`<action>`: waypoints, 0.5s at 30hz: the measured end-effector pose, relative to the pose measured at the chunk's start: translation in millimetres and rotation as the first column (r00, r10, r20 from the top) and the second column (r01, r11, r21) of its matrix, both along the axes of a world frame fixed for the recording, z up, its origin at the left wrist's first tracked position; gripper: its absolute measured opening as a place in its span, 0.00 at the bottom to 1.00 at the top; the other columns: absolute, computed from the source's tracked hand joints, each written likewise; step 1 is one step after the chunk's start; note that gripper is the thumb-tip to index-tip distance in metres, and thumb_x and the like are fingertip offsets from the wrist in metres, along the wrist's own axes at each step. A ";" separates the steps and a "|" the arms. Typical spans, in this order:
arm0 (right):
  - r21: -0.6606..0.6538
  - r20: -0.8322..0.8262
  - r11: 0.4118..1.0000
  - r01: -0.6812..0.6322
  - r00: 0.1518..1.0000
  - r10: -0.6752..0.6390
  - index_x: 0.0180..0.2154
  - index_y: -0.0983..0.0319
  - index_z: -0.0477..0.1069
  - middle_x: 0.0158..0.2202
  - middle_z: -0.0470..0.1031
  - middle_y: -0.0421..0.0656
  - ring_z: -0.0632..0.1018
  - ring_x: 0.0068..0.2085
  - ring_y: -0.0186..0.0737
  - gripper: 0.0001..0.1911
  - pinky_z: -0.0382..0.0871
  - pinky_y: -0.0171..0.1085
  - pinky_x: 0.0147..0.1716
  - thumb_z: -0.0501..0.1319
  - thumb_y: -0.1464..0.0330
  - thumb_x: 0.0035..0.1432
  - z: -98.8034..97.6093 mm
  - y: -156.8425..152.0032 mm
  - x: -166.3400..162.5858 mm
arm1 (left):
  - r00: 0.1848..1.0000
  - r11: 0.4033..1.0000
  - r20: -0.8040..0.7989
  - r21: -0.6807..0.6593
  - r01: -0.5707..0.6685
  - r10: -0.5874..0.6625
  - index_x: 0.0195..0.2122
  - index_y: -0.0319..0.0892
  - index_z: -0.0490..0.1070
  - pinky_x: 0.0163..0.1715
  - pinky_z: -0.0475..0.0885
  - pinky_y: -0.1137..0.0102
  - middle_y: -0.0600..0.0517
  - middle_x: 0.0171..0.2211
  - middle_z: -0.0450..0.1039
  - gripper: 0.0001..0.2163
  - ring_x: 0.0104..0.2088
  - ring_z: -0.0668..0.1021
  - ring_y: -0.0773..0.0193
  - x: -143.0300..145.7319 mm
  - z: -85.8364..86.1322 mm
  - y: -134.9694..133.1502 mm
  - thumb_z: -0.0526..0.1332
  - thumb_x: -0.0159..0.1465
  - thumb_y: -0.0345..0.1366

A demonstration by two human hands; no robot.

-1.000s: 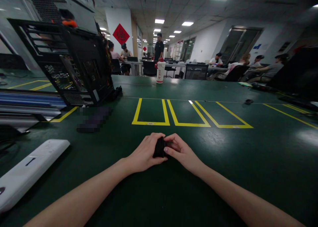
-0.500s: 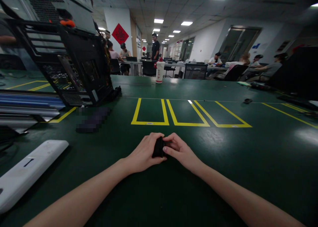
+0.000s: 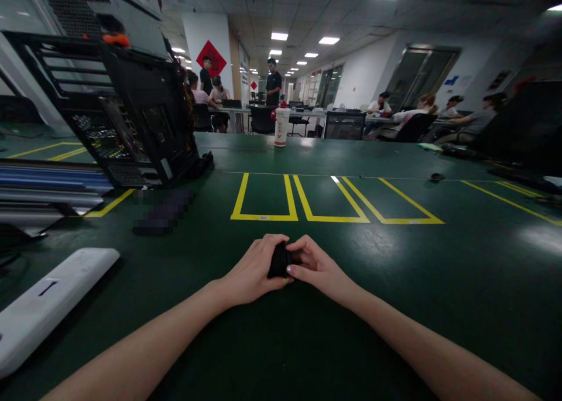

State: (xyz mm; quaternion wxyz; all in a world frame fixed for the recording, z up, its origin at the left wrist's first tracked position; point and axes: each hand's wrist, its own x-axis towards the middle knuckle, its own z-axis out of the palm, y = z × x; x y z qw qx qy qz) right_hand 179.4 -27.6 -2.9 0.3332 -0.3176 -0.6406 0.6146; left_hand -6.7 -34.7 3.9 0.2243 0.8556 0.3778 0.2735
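A small black object (image 3: pixel 278 261) sits between my two hands, low over the green table (image 3: pixel 373 307); its kind I cannot make out. From the left, my left hand (image 3: pixel 252 270) is closed around it, thumb at the near side and fingers over the far side. My right hand (image 3: pixel 319 269) pinches its right end with thumb and forefinger, the other fingers curled behind. Parts of the object are hidden by the fingers. Beyond the hands, yellow tape outlines (image 3: pixel 264 218) mark the tabletop.
An open black computer case (image 3: pixel 144 114) stands at the left, near a blurred dark object (image 3: pixel 163 212) and a long white device (image 3: pixel 57 301). A white bottle (image 3: pixel 281 127) stands at the far edge. A small black ring (image 3: pixel 436 178) lies to the right. Several people sit or stand beyond.
Both hands keep their hold on the black object with hardly any movement. The view has shifted very slightly. In the background, a standing person has come into sight near the red wall sign.
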 end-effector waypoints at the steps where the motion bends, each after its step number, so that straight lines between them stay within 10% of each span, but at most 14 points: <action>1: 0.008 0.002 1.000 0.016 1.000 -0.016 0.39 0.59 0.60 0.41 0.65 0.41 0.71 0.44 0.39 0.13 0.68 0.40 0.41 0.59 0.68 0.51 -0.8 0.1 -0.6 | 1.000 1.000 0.000 0.004 0.000 0.000 0.53 0.47 0.49 0.47 0.63 0.58 0.47 0.48 0.59 0.27 0.47 0.67 0.55 0.2 0.3 0.0 0.62 0.55 0.36; 15: 0.006 0.011 1.000 -0.014 1.000 0.013 0.41 0.58 0.59 0.44 0.64 0.41 0.69 0.48 0.39 0.15 0.66 0.43 0.45 0.60 0.72 0.50 2.9 -1.8 0.6 | 1.000 1.000 0.008 0.011 0.010 -0.010 0.52 0.46 0.50 0.47 0.63 0.59 0.47 0.48 0.60 0.27 0.47 0.67 0.56 0.6 0.2 -0.7 0.61 0.55 0.36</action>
